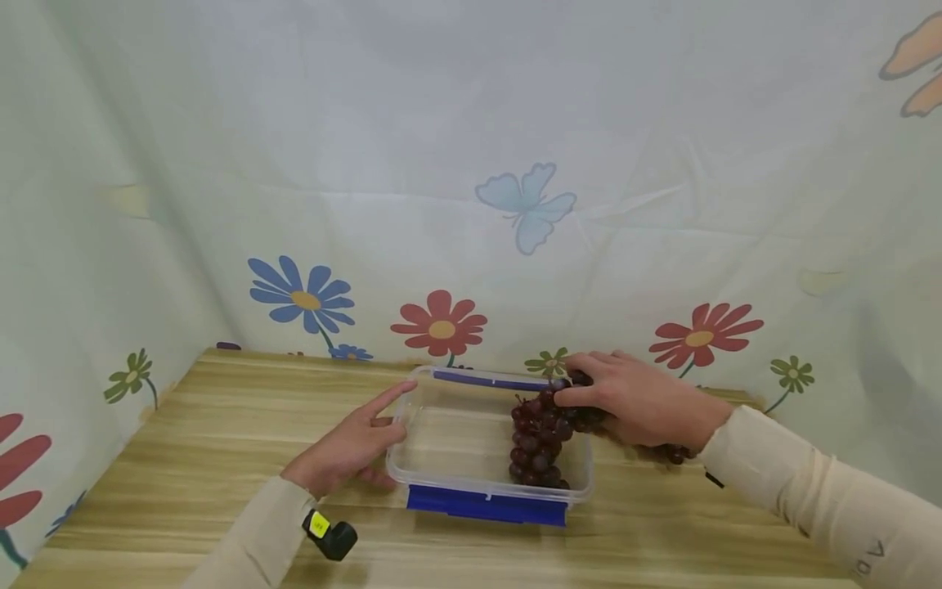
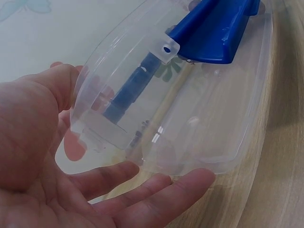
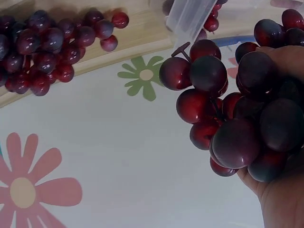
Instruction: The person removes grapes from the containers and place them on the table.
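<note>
A clear plastic box [image 1: 456, 483] with blue clips stands on the table with its top uncovered. My left hand [image 1: 353, 446] rests against the box's left end, and in the left wrist view its fingers [image 2: 166, 199] are extended beside the clear wall. My right hand [image 1: 640, 401] grips a bunch of dark red grapes [image 3: 228, 118] over the box's right end. More grapes [image 1: 537, 450] lie inside the box at the right; where they part from the held bunch cannot be told. In the left wrist view a blue clip [image 2: 213, 33] hangs folded outward.
Another bunch of grapes [image 3: 42, 52] lies on the wooden table [image 1: 243, 433], to the right of the box and partly hidden by my right wrist in the head view. A white curtain [image 1: 368, 164] with printed flowers and butterflies hangs behind the table.
</note>
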Available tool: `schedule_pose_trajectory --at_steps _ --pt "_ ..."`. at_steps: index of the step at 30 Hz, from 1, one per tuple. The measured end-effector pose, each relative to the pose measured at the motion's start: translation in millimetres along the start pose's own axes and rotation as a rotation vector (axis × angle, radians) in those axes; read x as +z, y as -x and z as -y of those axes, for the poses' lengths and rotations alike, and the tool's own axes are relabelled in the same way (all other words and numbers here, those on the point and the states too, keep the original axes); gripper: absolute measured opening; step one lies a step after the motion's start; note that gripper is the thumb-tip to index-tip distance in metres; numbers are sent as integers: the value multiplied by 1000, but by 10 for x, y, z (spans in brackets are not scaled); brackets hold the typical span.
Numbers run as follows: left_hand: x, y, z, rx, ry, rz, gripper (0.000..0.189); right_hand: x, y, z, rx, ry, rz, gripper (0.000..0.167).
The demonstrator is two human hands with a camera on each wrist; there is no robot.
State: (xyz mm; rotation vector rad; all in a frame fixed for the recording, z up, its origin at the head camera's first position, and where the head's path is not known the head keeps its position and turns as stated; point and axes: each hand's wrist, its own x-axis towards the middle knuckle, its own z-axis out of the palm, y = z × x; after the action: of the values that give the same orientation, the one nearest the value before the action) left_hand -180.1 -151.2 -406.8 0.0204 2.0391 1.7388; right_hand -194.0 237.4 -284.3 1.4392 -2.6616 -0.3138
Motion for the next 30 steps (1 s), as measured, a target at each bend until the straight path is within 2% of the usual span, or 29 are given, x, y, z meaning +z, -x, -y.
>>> schedule_pose_trajectory --at_steps 12,30 --pt "17 -4 7 -8 11 -10 72 50 134 -89 20 7 -47 44" --pt "-3 -16 20 -3 9 15 71 60 298 -172 67 6 -67 53"
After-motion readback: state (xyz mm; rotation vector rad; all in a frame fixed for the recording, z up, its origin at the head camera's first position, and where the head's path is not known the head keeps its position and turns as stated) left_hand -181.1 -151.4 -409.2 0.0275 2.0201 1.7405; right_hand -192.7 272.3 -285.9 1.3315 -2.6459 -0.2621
